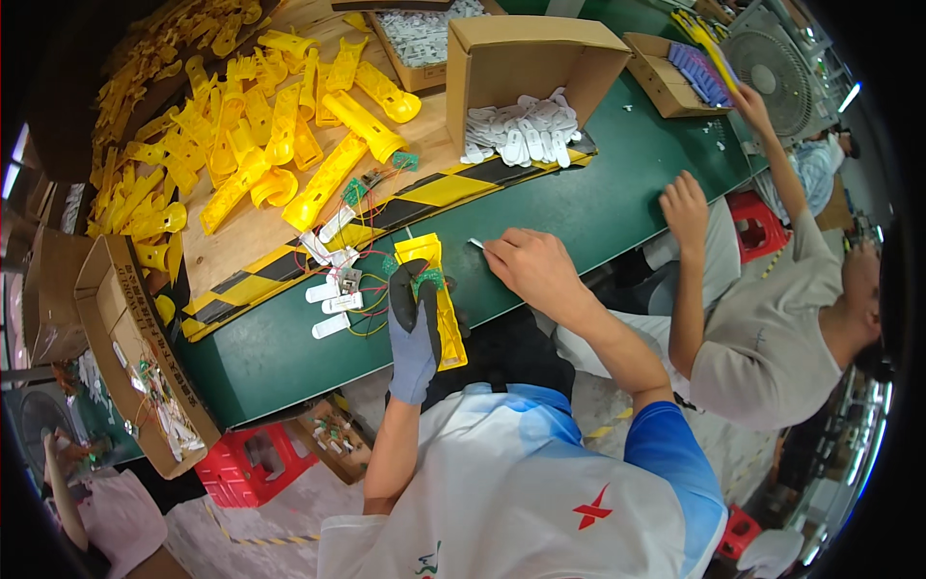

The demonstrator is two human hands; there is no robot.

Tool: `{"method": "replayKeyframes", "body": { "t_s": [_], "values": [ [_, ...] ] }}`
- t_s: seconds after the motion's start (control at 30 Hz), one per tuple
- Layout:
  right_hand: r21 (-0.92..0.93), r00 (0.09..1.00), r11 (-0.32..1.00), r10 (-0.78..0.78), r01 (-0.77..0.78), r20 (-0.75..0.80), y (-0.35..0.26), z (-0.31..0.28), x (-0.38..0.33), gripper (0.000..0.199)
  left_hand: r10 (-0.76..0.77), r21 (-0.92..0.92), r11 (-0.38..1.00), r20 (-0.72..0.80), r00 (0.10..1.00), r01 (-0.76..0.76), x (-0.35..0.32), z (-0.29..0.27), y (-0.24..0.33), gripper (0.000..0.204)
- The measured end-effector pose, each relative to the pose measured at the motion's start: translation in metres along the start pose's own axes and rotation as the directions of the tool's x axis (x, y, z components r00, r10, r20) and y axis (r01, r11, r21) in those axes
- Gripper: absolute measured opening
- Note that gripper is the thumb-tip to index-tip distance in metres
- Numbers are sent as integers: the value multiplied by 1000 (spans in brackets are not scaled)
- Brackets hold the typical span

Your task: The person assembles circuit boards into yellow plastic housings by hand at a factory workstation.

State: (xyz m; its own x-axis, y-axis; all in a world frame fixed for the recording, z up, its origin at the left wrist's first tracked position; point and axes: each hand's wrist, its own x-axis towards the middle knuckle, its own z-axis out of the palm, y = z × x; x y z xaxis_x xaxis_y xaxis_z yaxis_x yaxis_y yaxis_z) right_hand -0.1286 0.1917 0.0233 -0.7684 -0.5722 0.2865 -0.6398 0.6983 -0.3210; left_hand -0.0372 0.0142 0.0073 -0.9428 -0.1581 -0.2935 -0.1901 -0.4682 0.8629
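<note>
My left hand (pixel 415 333), in a grey and black glove, grips a yellow plastic housing (pixel 436 289) with a small green circuit board and thin wires at its top end. My bare right hand (pixel 532 265) rests on the green table top (pixel 598 207) just right of the housing and pinches a small white part (pixel 476 243) at its fingertips. Left of the housing lie several white plastic pieces tangled with red and yellow wires (pixel 338 289).
A heap of yellow housings (pixel 241 125) covers the wooden board at the back left. An open cardboard box (pixel 526 68) spills white parts. Another person (pixel 772 318) sits at the right, hands on the table. A cardboard box (pixel 135 357) with wired parts stands at left.
</note>
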Motion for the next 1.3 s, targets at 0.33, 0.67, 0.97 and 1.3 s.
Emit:
{"method": "replayKeyframes", "body": {
  "t_s": [0.33, 0.67, 0.97, 1.3],
  "values": [
    [675, 903, 618, 389, -404, 183, -55, 0, -6, 18, 452, 496, 787, -59, 890, -367, 3, 2, -21, 31],
    [883, 840, 139, 401, -449, 364, -42, 29, -15, 15, 371, 451, 838, -59, 927, -307, -1, 0, -11, 31],
    [819, 782, 128, 407, -560, 472, -38, 18, -10, 17, 428, 537, 766, -17, 904, -353, 5, -4, -21, 31],
    [845, 802, 48, 347, -533, 486, -38, 19, -6, 29, 357, 437, 845, -33, 934, -308, 1, -6, -23, 29]
  ]
}}
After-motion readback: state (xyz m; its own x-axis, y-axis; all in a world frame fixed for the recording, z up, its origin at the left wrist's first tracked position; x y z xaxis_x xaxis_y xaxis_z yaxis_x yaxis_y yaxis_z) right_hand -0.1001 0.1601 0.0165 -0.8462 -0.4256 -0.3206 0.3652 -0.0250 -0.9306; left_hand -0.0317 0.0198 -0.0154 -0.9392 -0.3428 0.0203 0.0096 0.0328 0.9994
